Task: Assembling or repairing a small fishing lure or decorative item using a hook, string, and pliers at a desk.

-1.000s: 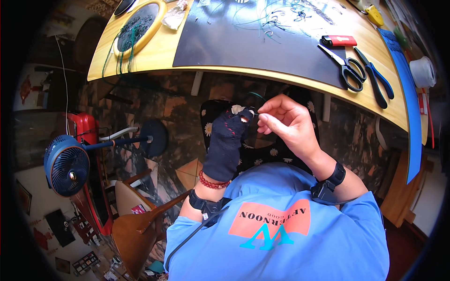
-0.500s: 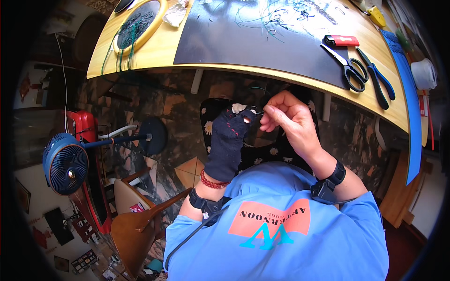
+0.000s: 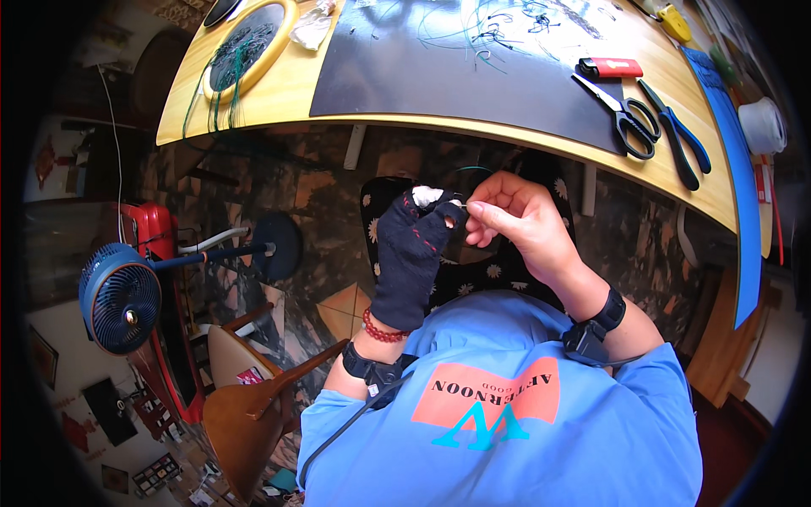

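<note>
My left hand [image 3: 414,241] wears a dark glove with red stitching and open fingertips, white wrapping showing at a finger. Its fingers are closed in a pinch; what they grip is too small to make out. Close against it, my bare right hand [image 3: 515,215] pinches thumb to forefinger on a thin line, right beside the left fingertips. A green stretch of this thin line [image 3: 475,167] arcs above the two hands. Both hands are held over my lap, just in front of the table edge.
On the table [image 3: 253,114] lie a dark mat [image 3: 397,84] with loose green lines and small dark pieces, scissors [image 3: 634,127], blue-black pliers [image 3: 676,135] and a red lighter [image 3: 610,68]. A yellow-rimmed round tray [image 3: 287,38] holds green strands. A fan [image 3: 127,300] and wooden chair [image 3: 245,422] stand left.
My right hand has drawn slightly left, closer to the left fingertips. The green line's arc above the hands has shifted a little. Both hands keep their pinch.
</note>
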{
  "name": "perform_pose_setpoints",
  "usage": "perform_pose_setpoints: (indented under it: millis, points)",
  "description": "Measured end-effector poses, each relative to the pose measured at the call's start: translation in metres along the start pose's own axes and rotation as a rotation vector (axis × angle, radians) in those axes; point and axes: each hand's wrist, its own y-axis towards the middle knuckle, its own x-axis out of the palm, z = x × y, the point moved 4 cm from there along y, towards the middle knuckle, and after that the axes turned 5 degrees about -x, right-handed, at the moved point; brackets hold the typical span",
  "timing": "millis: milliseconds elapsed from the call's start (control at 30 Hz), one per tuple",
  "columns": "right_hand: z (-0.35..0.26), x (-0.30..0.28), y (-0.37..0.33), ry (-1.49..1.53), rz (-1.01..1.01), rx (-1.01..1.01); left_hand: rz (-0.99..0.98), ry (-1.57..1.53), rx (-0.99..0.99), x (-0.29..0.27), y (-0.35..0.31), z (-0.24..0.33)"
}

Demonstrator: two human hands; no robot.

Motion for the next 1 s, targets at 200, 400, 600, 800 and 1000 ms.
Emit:
perform_pose_setpoints:
  millis: [200, 400, 600, 800, 1000]
  points:
    - [0.007, -0.004, 0.000, 0.194, -0.063, 0.197, -0.005, 0.049, 0.037, 0.000, -0.004, -0.003]
    - [0.017, -0.007, -0.001, 0.309, -0.036, 0.350, 0.005, 0.202, 0.149, -0.001, -0.005, -0.003]
    - [0.014, -0.011, -0.002, 0.204, 0.008, 0.267, 0.066, 0.174, 0.056, -0.017, -0.005, -0.009]
    - [0.006, -0.015, -0.002, 0.040, 0.020, 0.192, -0.128, 0.581, 0.713, -0.003, -0.027, 0.042]
    - [-0.010, -0.002, -0.006, -0.090, -0.072, 0.112, -0.088, 0.717, 0.576, -0.001, -0.008, 0.026]
